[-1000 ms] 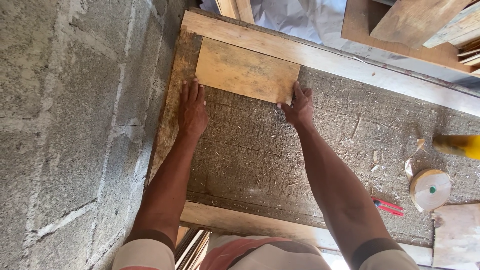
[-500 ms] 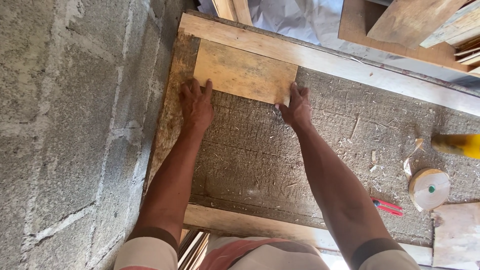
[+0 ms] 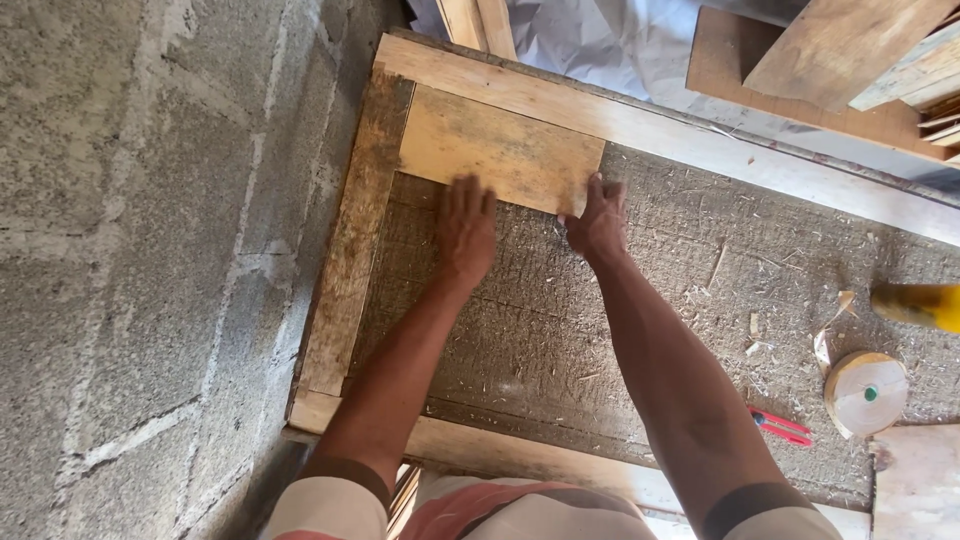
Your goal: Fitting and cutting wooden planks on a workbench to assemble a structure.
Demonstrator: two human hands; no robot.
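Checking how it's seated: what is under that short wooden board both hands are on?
The short board lies on the rough grey slab, butted into the wooden frame's corner. Left hand and right hand press its near edge. Whatever is directly beneath it is covered.

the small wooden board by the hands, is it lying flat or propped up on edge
Lying flat. The small wooden board shows its broad face, tucked into the corner of the wooden frame; the left hand and right hand rest at its near edge.

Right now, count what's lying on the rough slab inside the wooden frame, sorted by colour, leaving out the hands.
Tan: 2, the flat wooden board and the tape roll
Red: 1, the small cutter
Yellow: 1, a handle end cut off by the picture edge
Total: 4
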